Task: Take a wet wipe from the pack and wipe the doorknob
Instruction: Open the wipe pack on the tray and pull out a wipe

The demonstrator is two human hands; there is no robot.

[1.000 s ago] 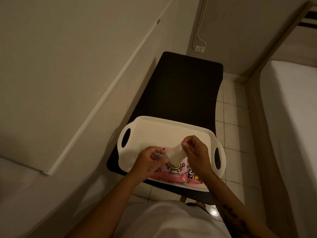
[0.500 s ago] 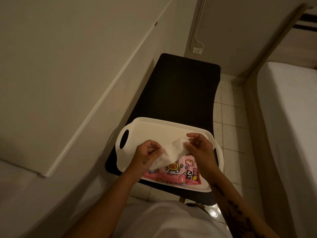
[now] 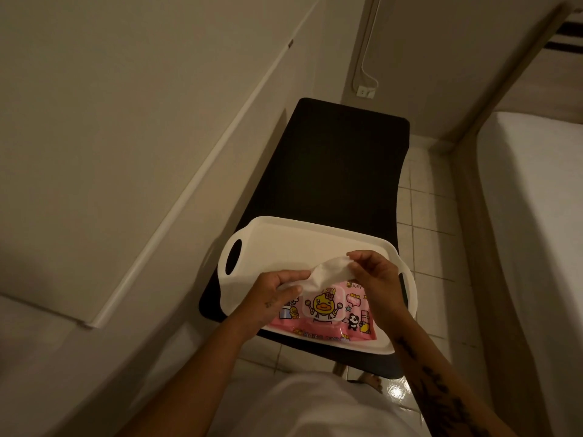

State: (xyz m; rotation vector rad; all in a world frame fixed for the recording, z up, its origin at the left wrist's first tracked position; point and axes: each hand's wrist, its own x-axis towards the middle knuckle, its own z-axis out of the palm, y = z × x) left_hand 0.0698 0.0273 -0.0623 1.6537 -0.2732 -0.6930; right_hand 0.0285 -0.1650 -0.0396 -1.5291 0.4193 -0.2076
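Wet wipe [image 3: 328, 274]: thin white non-woven cloth, limp and softly creased. Pack [image 3: 325, 310]: pink plastic film, glossy, printed with cartoons. Tray [image 3: 284, 244]: moulded white plastic, smooth, with a satin-matt finish. Table top [image 3: 340, 159]: black, matt, even. Floor tiles [image 3: 424, 212]: pale glazed ceramic, glossy, with one bright reflection. Shirt [image 3: 315, 408]: white cloth, matt.

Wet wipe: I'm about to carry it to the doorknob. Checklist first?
1. White wet wipe gripped: ok, left hand and right hand pinch its ends.
2. Wipe clear of pink cartoon-printed pack: cannot tell, they overlap in view.
3. Pack lying in white handled plastic tray: ok.
4. Tray on black table: ok.
5. Doorknob in sight: not ok, out of view.
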